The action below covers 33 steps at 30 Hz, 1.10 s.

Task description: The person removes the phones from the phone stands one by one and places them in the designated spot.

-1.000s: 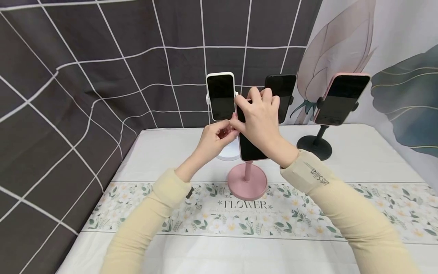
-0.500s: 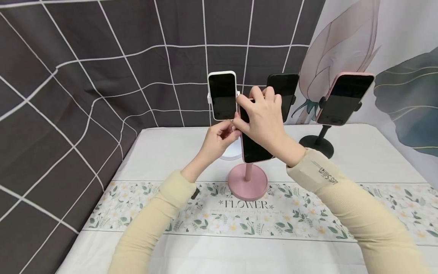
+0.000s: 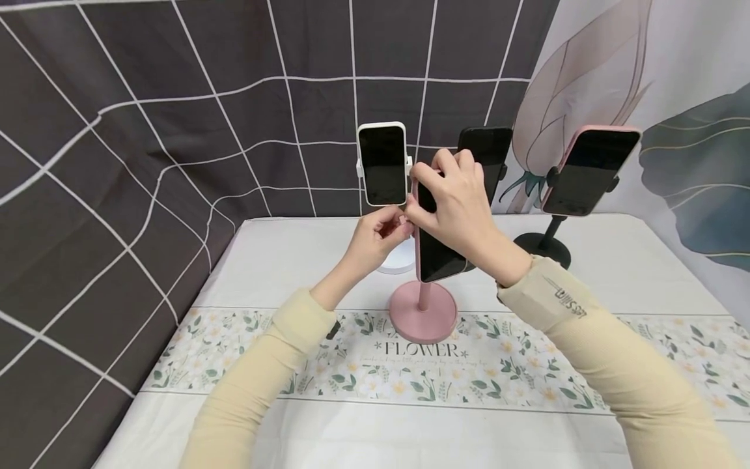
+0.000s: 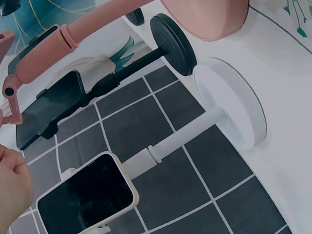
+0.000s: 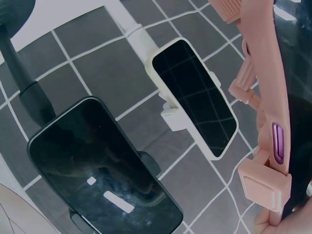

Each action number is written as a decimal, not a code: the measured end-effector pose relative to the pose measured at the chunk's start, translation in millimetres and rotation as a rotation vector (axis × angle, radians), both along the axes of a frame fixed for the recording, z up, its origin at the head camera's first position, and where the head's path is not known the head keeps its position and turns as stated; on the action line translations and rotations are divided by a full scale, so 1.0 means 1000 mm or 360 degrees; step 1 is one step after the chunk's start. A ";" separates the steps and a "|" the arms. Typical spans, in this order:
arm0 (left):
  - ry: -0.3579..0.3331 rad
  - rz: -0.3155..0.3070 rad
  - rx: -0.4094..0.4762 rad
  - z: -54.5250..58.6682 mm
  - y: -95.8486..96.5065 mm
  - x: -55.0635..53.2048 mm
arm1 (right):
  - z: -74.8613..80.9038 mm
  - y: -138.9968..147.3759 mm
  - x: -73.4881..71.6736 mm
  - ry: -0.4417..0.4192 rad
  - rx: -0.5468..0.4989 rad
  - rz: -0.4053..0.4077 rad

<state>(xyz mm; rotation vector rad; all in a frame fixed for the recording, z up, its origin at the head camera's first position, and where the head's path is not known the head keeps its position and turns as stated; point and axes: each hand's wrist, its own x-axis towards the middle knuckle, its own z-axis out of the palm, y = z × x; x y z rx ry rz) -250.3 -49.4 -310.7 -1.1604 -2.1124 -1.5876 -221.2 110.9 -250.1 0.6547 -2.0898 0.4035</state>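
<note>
A pink-edged phone point(image 3: 439, 257) with a dark screen sits in a pink phone stand point(image 3: 424, 314) at mid-table. Across its upper part lies my right hand point(image 3: 459, 202), gripping it with fingers bent over the top and thumb at the left edge. My left hand point(image 3: 373, 238) is at the phone's left side, its curled fingers pinching a small pink part of the holder. In the right wrist view a square pink clamp point(image 5: 264, 187) bears on the phone's edge, close below a purple side button. The right hand hides much of the screen.
Close behind stands a white phone point(image 3: 383, 163) in a white stand. A black phone point(image 3: 491, 146) is partly hidden behind my right hand. To the right, another pink phone point(image 3: 592, 170) leans in a black stand point(image 3: 541, 251). A dark gridded curtain point(image 3: 176, 150) borders the back and left.
The held phone has turned a little, showing more of its pink left edge, and its bottom has dropped slightly. Both hands have shifted slightly right, still at the phone and holder.
</note>
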 end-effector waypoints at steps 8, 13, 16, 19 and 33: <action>0.0118 0.0174 -0.0163 0.004 -0.002 0.005 | -0.001 -0.001 0.001 0.0033 0.0020 0.0013; 0.0238 0.0264 -0.0243 0.009 -0.002 0.006 | 0.001 0.000 0.001 0.0012 0.0012 0.0009; 0.0301 0.0293 -0.0294 0.010 -0.003 0.006 | 0.002 0.001 0.002 -0.0015 -0.0009 0.0043; 0.0366 0.0316 -0.0329 0.010 -0.003 0.006 | 0.002 0.000 0.002 -0.0028 -0.0020 0.0082; 0.0596 0.0420 -0.0338 0.011 0.000 0.007 | 0.002 -0.002 0.003 0.0011 0.0013 0.0154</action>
